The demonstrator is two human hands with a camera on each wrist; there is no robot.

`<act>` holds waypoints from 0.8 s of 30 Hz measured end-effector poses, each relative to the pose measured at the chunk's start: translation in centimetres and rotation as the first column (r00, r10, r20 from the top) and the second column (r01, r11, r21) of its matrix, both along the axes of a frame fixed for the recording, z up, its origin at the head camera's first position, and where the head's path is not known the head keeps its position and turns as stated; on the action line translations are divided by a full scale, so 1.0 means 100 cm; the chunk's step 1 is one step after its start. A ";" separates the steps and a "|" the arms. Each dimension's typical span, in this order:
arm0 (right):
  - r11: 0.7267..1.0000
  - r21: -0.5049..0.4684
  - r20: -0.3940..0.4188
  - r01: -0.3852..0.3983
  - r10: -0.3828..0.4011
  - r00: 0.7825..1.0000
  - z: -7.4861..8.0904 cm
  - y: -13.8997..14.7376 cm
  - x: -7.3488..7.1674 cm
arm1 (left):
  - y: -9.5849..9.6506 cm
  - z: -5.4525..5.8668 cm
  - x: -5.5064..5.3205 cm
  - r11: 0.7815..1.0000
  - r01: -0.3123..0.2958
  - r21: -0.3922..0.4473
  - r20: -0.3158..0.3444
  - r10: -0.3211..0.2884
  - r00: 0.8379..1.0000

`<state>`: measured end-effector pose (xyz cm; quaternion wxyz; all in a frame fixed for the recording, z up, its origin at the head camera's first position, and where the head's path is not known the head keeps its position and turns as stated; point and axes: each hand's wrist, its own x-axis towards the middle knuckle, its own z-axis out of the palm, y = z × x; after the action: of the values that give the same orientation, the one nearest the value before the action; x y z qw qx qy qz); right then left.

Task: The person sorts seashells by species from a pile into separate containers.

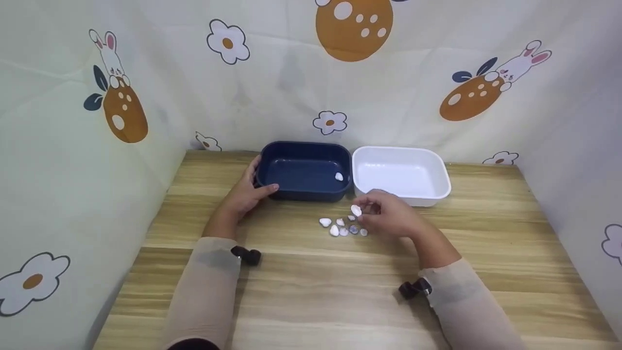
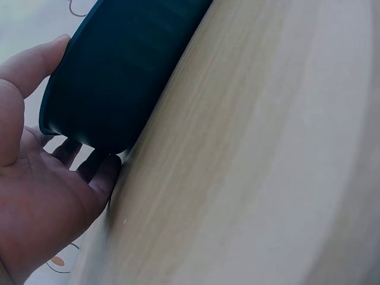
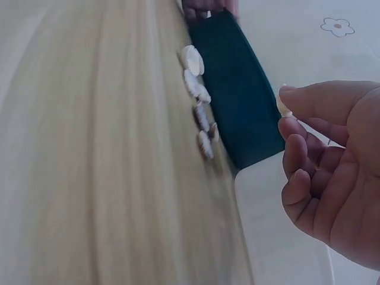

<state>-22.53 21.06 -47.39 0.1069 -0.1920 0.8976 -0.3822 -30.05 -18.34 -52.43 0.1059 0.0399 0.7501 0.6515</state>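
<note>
My left hand (image 1: 246,193) grips the left end of a dark blue rectangular container (image 1: 306,196). Its thumb lies at the front rim and its fingers are around the end wall, as the left wrist view shows of the container (image 2: 113,77). One white shell (image 1: 339,177) lies inside, towards the right. Between thumb and fingertips, my right hand (image 1: 391,214) pinches a whitish shell (image 1: 356,210), held above the table in front of the two containers. Below it several small shells (image 1: 334,231) lie in a loose group, mostly white, one bluish grey (image 1: 354,229).
A white rectangular container (image 1: 444,182) stands right beside the blue one; no shell shows in it. Both rest at the back of the wood-grain table (image 1: 311,291). Printed cloth (image 1: 272,97) hangs behind and at both sides. Each forearm carries a small black wrist camera (image 1: 413,289).
</note>
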 end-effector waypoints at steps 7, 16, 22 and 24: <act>0.998 -0.054 -0.053 0.033 -0.036 0.998 0.010 -0.016 -0.011 | -0.001 -0.002 0.000 1.000 0.000 0.004 0.011 0.000 1.000; 0.988 -0.128 -0.014 0.083 -0.085 0.996 0.016 -0.046 -0.021 | -0.003 0.001 0.001 0.999 -0.011 -0.053 0.026 0.012 1.000; 0.976 -0.111 -0.011 0.187 -0.190 0.982 0.016 -0.058 -0.029 | -0.001 0.000 0.000 0.998 -0.012 -0.055 0.022 0.013 1.000; 0.969 -0.111 -0.016 0.221 -0.225 0.974 0.015 -0.060 -0.032 | -0.002 0.001 0.000 0.999 -0.011 -0.051 0.021 0.012 1.000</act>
<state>-25.72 15.06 -45.84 0.0397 -0.1009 0.8928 -0.4372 -30.06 -18.49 -52.37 0.1110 0.0259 0.7654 0.6334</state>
